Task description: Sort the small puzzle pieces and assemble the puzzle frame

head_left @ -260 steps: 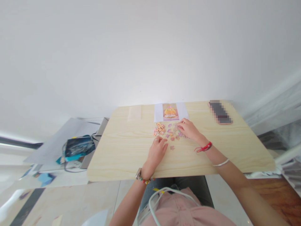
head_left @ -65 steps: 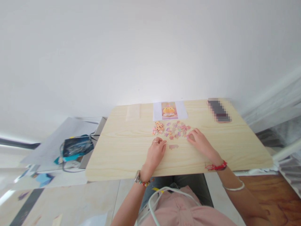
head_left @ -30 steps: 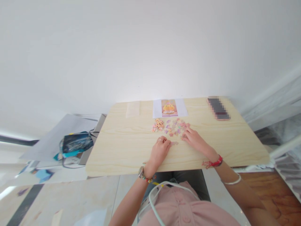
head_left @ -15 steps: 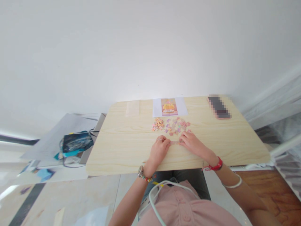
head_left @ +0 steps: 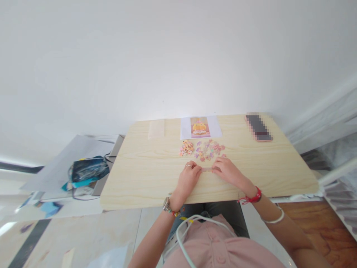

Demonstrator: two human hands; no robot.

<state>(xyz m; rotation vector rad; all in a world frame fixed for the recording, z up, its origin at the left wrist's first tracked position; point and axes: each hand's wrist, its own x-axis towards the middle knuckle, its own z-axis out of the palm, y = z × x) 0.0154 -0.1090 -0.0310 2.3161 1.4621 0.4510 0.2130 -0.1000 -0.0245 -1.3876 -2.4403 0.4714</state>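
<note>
A narrow pinkish strip of joined jigsaw puzzle pieces [head_left: 206,169] lies on the table between my two hands. My left hand [head_left: 190,176], with a ring on one finger, is closed at the strip's left end, fingertips pressed together. At the right end, my right hand [head_left: 227,171] pinches the strip with thumb and fingers. Both hands cover the ends, so the strip's full length is hidden. Just beyond them, loose pink and purple puzzle pieces [head_left: 209,149] are spread out. A tighter pile of orange and pink puzzle pieces [head_left: 186,148] sits to their left.
Behind the pieces lies a white sheet with a printed picture [head_left: 200,127] of a yellow figure. A pale, translucent flat sheet [head_left: 156,129] is at the back left. The phone [head_left: 259,127] rests at the back right of the wooden table [head_left: 134,175], against the wall.
The view has shifted very slightly. Both hands stay at the ends of the strip, with hardly any movement; the right fingers have settled a little.
</note>
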